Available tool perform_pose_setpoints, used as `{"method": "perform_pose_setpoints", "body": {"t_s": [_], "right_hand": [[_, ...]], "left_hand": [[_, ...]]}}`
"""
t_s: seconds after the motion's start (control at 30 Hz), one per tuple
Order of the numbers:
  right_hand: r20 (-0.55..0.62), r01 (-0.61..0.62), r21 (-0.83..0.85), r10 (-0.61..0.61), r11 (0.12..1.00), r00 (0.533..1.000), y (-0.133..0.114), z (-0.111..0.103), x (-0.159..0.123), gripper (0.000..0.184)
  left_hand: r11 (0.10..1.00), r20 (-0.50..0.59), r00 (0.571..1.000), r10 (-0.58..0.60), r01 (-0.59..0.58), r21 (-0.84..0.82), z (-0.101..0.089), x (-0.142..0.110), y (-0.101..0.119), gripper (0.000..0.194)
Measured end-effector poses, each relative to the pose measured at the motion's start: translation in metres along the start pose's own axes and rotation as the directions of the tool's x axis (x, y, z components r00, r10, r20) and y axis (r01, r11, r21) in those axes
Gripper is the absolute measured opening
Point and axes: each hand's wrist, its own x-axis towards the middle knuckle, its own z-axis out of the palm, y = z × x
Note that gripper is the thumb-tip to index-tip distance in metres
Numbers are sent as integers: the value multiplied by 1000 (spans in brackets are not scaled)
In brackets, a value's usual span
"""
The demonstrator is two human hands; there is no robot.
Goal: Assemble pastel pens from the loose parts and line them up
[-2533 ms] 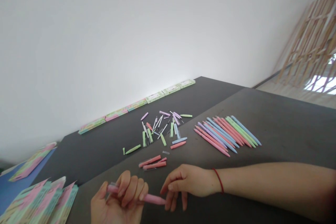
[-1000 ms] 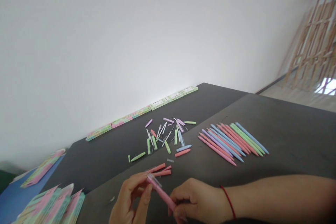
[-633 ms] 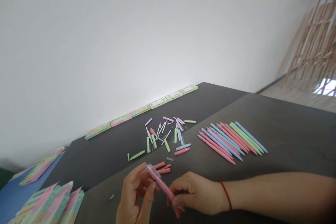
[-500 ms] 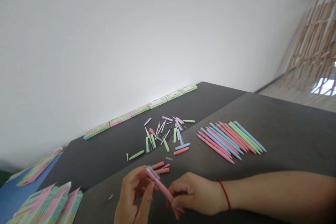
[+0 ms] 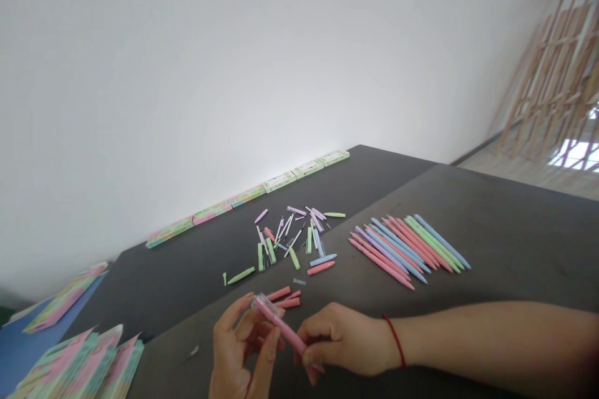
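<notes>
A pink pen (image 5: 279, 325) with a clear piece at its upper end slants between my hands. My left hand (image 5: 241, 346) pinches the upper part in its fingers, and my right hand (image 5: 344, 340), with a red string on the wrist, grips the lower end. Just beyond them lie several short pink pen barrels (image 5: 286, 297). Farther off are a loose heap of pastel pen parts (image 5: 285, 240) and a neat fan of whole pastel pens (image 5: 402, 252), both out of reach of my fingers.
Two dark table tops (image 5: 515, 274) meet in a step-like edge. Green and pink boxes (image 5: 248, 196) line the far wall side. Stacked pastel packaging (image 5: 79, 361) sits at lower left, near a blue surface (image 5: 60, 318). A wooden lattice (image 5: 552, 68) leans at right.
The pink pen has swung from nearly level to a slant, and both hands have moved closer together around it. The view has shifted slightly.
</notes>
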Motion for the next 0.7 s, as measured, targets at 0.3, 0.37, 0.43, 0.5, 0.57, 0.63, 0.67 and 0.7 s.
{"method": "perform_pose_setpoints", "body": {"t_s": [0.3, 0.37, 0.43, 0.5, 0.57, 0.63, 0.67, 0.7], "right_hand": [[7, 4, 137, -6, 991, 1000, 7, 4, 1, 18], [10, 2, 207, -4, 978, 1000, 9, 4, 3, 18], [19, -4, 297, -2, 955, 1000, 11, 3, 5, 21], [39, -25, 366, 11, 930, 999, 12, 2, 7, 24], [55, -52, 383, 34, 922, 998, 12, 2, 9, 27], [55, -47, 312, 32, 949, 998, 12, 2, 8, 28], [48, -37, 254, 26, 966, 999, 11, 2, 8, 28], [40, -24, 188, 17, 982, 999, 11, 3, 7, 27]], "left_hand": [[996, 77, 993, -89, 88, 24, 1, 3, 14, 41], [996, 105, 990, -93, 94, -7, 3, 3, 13, 45], [991, 128, 985, -112, 119, -53, 6, 4, 11, 54], [976, 131, 979, -156, 173, -132, 9, 6, 9, 61], [927, 170, 957, -234, 273, -259, 10, 8, 11, 53], [815, 291, 901, -322, 420, -399, 9, 9, 16, 32], [739, 361, 863, -352, 494, -459, 9, 9, 20, 28], [661, 412, 832, -372, 549, -511, 8, 8, 25, 31]]}}
